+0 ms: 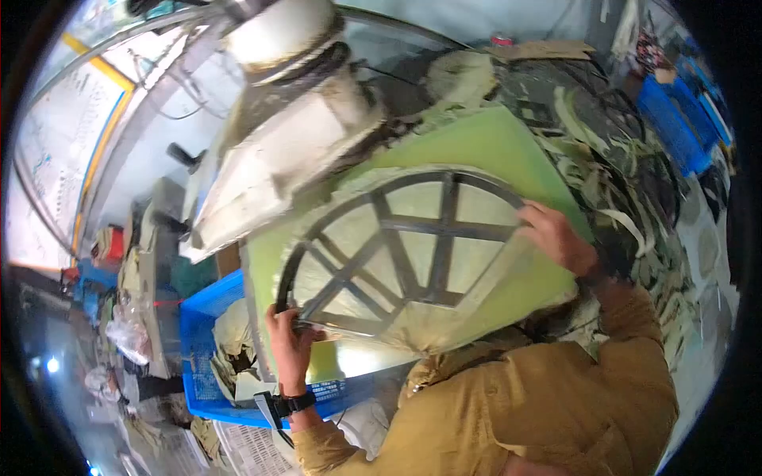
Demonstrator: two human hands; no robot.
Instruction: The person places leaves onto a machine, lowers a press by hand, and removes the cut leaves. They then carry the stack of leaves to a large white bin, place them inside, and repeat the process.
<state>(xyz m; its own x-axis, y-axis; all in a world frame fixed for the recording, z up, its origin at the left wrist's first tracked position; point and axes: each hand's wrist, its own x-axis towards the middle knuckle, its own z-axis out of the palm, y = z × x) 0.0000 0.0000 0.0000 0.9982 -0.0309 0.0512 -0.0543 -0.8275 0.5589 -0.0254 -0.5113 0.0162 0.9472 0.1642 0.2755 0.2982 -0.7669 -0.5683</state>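
Note:
A dark semicircular frame with crossing bars (443, 230) lies over pale sheet material (476, 274) on a green board (508, 151). My left hand (290, 343) is closed on the frame's lower left corner, fingers curled over its edge. At the frame's right end, my right hand (557, 238) has its fingers pressed together on the rim. Above the board stands a white machine head (278, 151), close to the frame's upper left side.
A blue crate (194, 341) with pale pieces sits below the board's left edge. Scrap strips (603, 174) are heaped at the right. Another blue basket (679, 119) stands at the upper right. A white crate (250, 451) is at the bottom.

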